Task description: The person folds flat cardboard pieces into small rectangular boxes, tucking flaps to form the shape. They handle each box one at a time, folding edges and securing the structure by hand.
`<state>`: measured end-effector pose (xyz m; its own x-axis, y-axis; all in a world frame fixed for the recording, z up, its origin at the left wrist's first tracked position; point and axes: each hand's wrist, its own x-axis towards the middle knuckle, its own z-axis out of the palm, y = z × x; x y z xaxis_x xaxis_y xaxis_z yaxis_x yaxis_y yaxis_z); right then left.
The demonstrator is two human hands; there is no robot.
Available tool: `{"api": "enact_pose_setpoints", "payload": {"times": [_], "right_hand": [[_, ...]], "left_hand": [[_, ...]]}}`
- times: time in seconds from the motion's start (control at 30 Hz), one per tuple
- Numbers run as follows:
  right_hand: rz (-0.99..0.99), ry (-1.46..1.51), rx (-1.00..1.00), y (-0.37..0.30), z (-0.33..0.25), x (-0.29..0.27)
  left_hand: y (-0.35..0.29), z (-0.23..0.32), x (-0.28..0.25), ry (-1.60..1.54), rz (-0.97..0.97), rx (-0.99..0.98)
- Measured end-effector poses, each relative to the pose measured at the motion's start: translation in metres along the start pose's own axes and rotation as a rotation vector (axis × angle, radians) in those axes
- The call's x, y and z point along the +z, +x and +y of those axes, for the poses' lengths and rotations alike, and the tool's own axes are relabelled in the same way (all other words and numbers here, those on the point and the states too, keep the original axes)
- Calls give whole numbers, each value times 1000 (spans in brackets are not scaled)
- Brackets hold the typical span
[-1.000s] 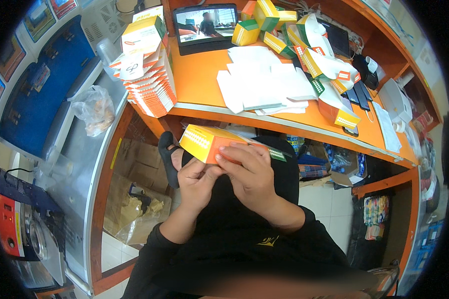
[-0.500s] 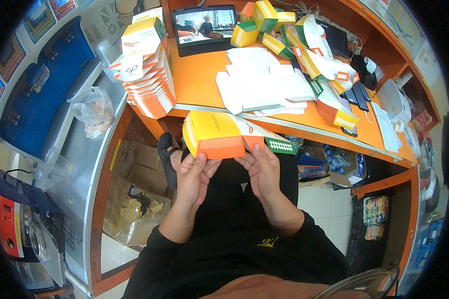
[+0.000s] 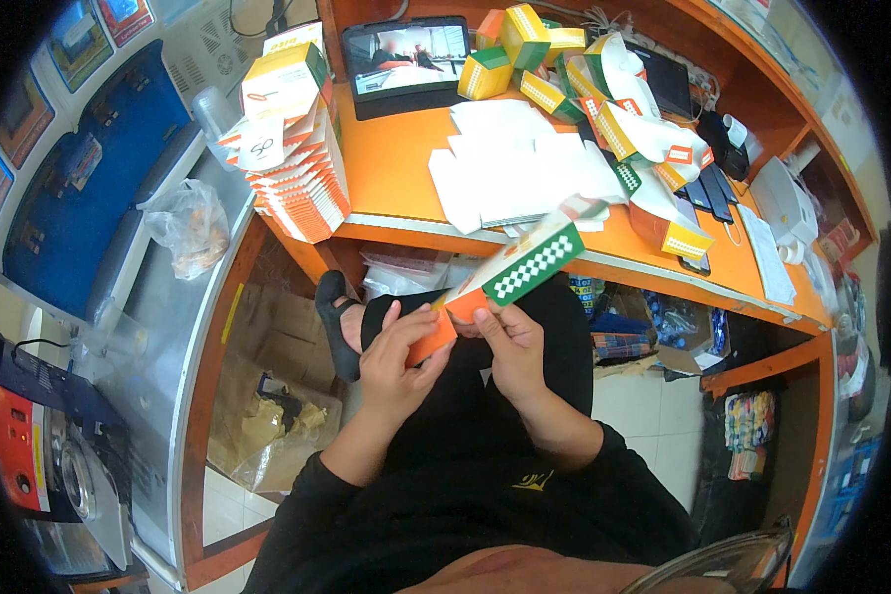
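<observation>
Between my hands, above my lap, is a partly folded cardboard box (image 3: 537, 263) in orange, green, yellow and white. My left hand (image 3: 398, 353) is closed around its orange end. My right hand (image 3: 511, 346) pinches the orange side near the green panel with white diamonds. The box tilts, its green part rising toward the upper right, over the table's front edge. Flat white box blanks (image 3: 525, 168) lie on the orange table (image 3: 391, 178) just beyond. Folded boxes (image 3: 525, 40) in yellow and green are heaped at the back right.
A tall stack of nested boxes (image 3: 297, 188) stands at the table's left corner, beside a tablet (image 3: 406, 61) showing a video. Phones (image 3: 708, 188) and a paper sheet (image 3: 765, 252) lie on the right. To the left, a plastic bag (image 3: 186, 228) rests on a metal counter (image 3: 158, 396).
The box has been turned and tilted: its yellow face has swung out of sight, and the green diamond panel now points up to the right. My left hand has wrapped over the orange end.
</observation>
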<state>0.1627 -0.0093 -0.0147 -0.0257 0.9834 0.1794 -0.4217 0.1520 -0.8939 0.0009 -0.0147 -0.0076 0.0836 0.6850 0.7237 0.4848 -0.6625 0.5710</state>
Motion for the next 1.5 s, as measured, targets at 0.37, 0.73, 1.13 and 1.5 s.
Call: {"api": "enact_pose_setpoints", "payload": {"times": [0.37, 0.73, 1.13, 1.5], "right_hand": [[3, -1116, -448, -9, 32, -12], [73, -824, -329, -21, -13, -18], [-263, -457, -161, -65, -45, 17], [-399, -853, -392, -72, -62, 38]], "left_hand": [[0, 10, 7, -201, 176, -101], [0, 30, 6, -370, 12, -46], [-24, 47, -11, -860, -115, -341], [-41, 42, -19, -576, -65, -260]]}}
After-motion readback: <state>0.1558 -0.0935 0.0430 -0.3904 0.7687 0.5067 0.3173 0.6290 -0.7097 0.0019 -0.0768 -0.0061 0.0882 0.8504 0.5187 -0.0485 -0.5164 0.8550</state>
